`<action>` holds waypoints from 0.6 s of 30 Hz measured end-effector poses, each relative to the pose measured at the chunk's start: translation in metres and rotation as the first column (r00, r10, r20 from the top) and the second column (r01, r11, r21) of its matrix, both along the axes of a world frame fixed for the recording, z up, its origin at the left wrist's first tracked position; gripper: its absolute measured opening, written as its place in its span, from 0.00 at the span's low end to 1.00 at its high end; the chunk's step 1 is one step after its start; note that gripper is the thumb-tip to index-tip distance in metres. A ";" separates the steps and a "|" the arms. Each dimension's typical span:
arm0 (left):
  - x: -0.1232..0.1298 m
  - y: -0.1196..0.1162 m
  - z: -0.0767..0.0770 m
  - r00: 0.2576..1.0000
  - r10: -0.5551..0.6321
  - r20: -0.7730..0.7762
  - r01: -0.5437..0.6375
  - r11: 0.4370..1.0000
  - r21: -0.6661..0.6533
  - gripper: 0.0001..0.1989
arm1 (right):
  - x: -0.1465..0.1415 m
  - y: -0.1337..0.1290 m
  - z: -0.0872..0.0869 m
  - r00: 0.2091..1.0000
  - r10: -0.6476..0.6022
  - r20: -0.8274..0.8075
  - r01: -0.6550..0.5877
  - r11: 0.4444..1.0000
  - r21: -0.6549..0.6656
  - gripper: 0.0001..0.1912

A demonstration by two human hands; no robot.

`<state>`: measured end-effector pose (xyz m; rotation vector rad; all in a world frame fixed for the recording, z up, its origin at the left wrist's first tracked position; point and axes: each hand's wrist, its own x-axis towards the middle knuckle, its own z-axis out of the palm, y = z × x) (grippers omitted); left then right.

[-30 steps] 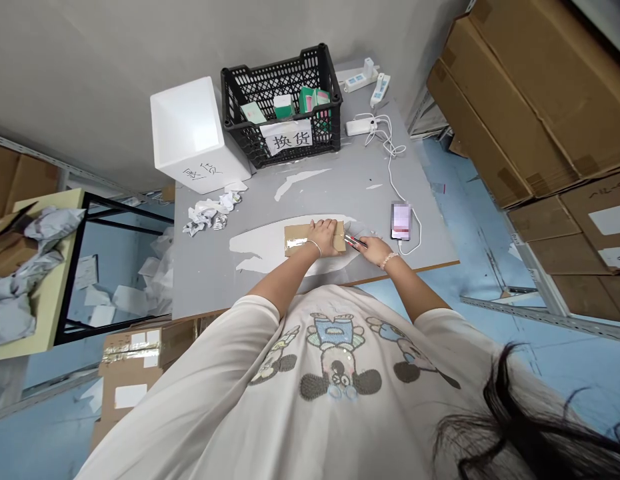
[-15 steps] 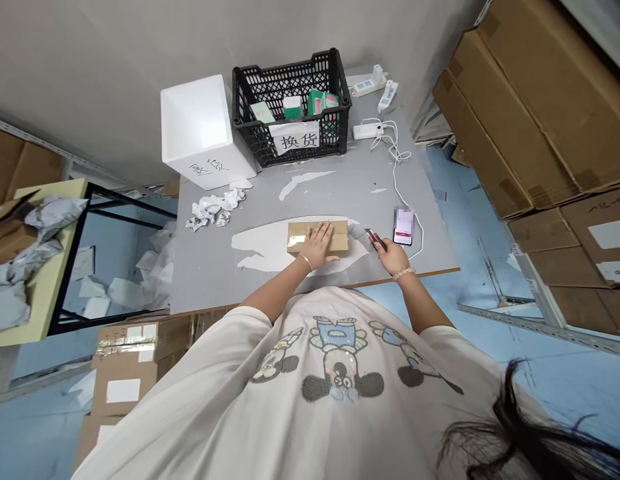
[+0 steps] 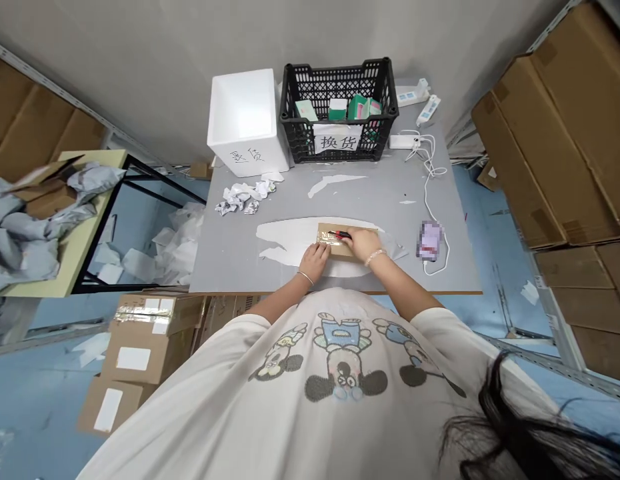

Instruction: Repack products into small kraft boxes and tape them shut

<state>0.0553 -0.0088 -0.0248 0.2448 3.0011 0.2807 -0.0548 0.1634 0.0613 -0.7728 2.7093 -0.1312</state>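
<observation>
A small brown cardboard box (image 3: 348, 255) with shiny tape on its left part lies on a white worn patch of the grey table (image 3: 230, 260). My left hand (image 3: 315, 259) is at the box's lower left corner, its fingers pressed together against it. Over the box, my right hand (image 3: 361, 244) is closed round a dark and red cutter (image 3: 340, 235), whose tip points left over the taped part. The palm side of each hand is hidden.
Behind stand a white foam box (image 3: 247, 127) and a black crate (image 3: 340, 87) with small green boxes. Crumpled paper (image 3: 245, 196) lies on the left. To the right are a phone (image 3: 430, 240), cables and power strips (image 3: 429, 110). Cartons (image 3: 135, 357) stand lower left.
My right hand has moved left with the cutter, from beside the phone to over the box. My left hand has slid off the box's top to its lower left corner. The view has shifted.
</observation>
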 end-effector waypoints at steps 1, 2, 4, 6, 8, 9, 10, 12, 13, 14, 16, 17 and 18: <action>-0.002 -0.001 0.000 1.000 -0.014 0.010 0.014 1.000 -0.002 0.26 | -0.001 -0.012 0.002 0.999 0.039 0.009 -0.040 0.999 0.031 0.24; -0.004 -0.003 0.001 0.999 -0.032 0.014 0.033 0.999 -0.002 0.26 | -0.003 -0.022 0.003 0.997 0.071 0.021 -0.072 0.996 0.061 0.23; -0.007 -0.004 0.003 0.998 -0.068 0.012 0.068 0.998 -0.002 0.25 | -0.004 -0.035 0.004 0.993 0.109 0.041 -0.113 0.988 0.103 0.21; -0.009 -0.005 0.006 0.996 -0.091 0.004 0.091 0.996 -0.006 0.24 | -0.005 -0.041 0.004 0.991 0.126 0.054 -0.131 0.984 0.117 0.20; -0.010 -0.005 0.008 0.995 -0.101 0.002 0.101 0.995 -0.012 0.24 | -0.005 -0.043 0.003 0.991 0.121 0.064 -0.128 0.984 0.124 0.20; -0.011 -0.005 0.009 0.995 -0.104 0.002 0.104 0.994 -0.014 0.24 | -0.005 -0.044 0.002 0.991 0.116 0.066 -0.123 0.984 0.129 0.21; -0.011 -0.005 0.009 0.994 -0.108 0.004 0.108 0.994 -0.014 0.24 | -0.005 -0.044 0.001 0.991 0.112 0.068 -0.120 0.983 0.136 0.21; -0.010 -0.006 0.010 0.993 -0.114 0.009 0.114 0.993 -0.014 0.24 | -0.004 -0.044 0.000 0.990 0.115 0.077 -0.125 0.980 0.152 0.22; -0.010 -0.006 0.010 0.993 -0.117 0.012 0.118 0.993 -0.014 0.24 | -0.004 -0.045 -0.001 0.990 0.118 0.083 -0.131 0.978 0.162 0.22; -0.010 -0.006 0.010 0.992 -0.121 0.017 0.122 0.993 -0.013 0.24 | -0.004 -0.045 -0.001 0.988 0.123 0.091 -0.137 0.976 0.171 0.22; -0.010 -0.006 0.011 0.992 -0.127 0.026 0.127 0.992 -0.013 0.24 | -0.005 -0.047 -0.001 0.986 0.131 0.108 -0.149 0.972 0.182 0.22; -0.011 -0.006 0.012 0.991 -0.127 0.031 0.128 0.992 -0.015 0.24 | -0.005 -0.048 -0.001 0.984 0.135 0.112 -0.154 0.971 0.185 0.22; -0.011 -0.006 0.012 0.992 -0.126 0.034 0.126 0.992 -0.019 0.24 | -0.006 -0.048 -0.001 0.984 0.140 0.114 -0.160 0.969 0.187 0.21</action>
